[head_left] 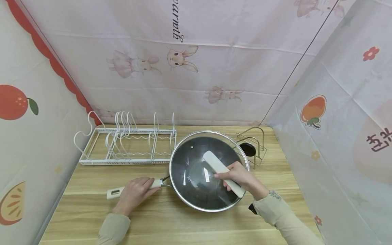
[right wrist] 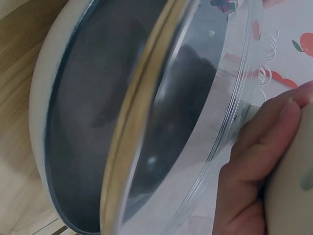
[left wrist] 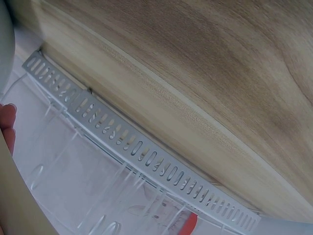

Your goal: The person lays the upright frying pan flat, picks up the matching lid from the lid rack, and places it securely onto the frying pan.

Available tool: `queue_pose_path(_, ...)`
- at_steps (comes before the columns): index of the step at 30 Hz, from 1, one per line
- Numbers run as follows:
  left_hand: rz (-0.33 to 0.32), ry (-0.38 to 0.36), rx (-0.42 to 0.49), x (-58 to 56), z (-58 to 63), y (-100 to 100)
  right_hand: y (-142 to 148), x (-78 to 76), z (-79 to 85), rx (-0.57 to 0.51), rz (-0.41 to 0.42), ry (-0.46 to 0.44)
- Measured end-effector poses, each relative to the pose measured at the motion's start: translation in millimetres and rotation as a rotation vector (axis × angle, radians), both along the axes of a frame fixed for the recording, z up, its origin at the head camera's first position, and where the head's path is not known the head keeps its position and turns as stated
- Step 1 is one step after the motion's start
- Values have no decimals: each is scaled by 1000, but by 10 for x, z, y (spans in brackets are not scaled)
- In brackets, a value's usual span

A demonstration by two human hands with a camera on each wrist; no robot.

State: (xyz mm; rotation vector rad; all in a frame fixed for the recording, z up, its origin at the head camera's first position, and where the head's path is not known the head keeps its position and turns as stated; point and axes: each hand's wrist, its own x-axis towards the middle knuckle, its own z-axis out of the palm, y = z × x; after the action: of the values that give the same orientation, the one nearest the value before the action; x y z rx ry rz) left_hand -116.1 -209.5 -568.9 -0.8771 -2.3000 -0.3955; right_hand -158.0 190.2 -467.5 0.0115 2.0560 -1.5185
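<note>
My left hand (head_left: 134,192) grips the pale handle (head_left: 156,184) of a wok-like frying pan, just left of its bowl. In the right wrist view the pan (right wrist: 73,137) shows a cream outside and a dark inside. A round glass lid (head_left: 199,203) with a steel rim is raised and tilted over it, a gap showing between the two rims. My right hand (head_left: 240,177) holds the lid by its long cream handle (head_left: 215,162), thumb on the near side. Only fingertips (left wrist: 7,125) of the left hand appear in the left wrist view.
A white wire dish rack (head_left: 128,161) stands at the back left of the wooden table (head_left: 171,231). Behind the lid, at back right, is a gold wire rack (head_left: 260,149) with a dark round cup. Printed cloth walls (head_left: 208,75) enclose the table.
</note>
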Motion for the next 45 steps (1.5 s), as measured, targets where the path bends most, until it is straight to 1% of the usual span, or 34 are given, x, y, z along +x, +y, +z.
queue_pose_path(5,-6,6,5,-1,-1,1,-5,-22,-35,-14,-6,-8)
queue_pose_path(10,2,-6,-3,-1,-6,-1,-11,-39,-73,-15,-13,-23)
queue_pose_path(14,-3,-8,2,-1,-8,-8,-18,-46,-105,-20,-13,-37)
queue_pose_path(21,4,0,0,-1,-10,-3,-29,-60,-162,-27,-2,-43)
queue_pose_path(25,-2,1,5,1,-2,-1,-40,-70,-194,-22,-11,-56)
queue_pose_path(28,-3,16,12,5,6,6,-49,-71,-209,-20,-17,-50)
queue_pose_path(33,7,4,2,10,1,2,-61,-75,-229,-26,-21,-48)
queue_pose_path(35,5,-10,-2,9,-7,-6,-65,-83,-247,-27,-24,-57)
queue_pose_path(39,-5,-13,-1,6,-13,-14,-72,-97,-278,-30,-26,-68)
queue_pose_path(45,1,2,-3,4,-14,-4,-77,-95,-291,-30,-29,-70)
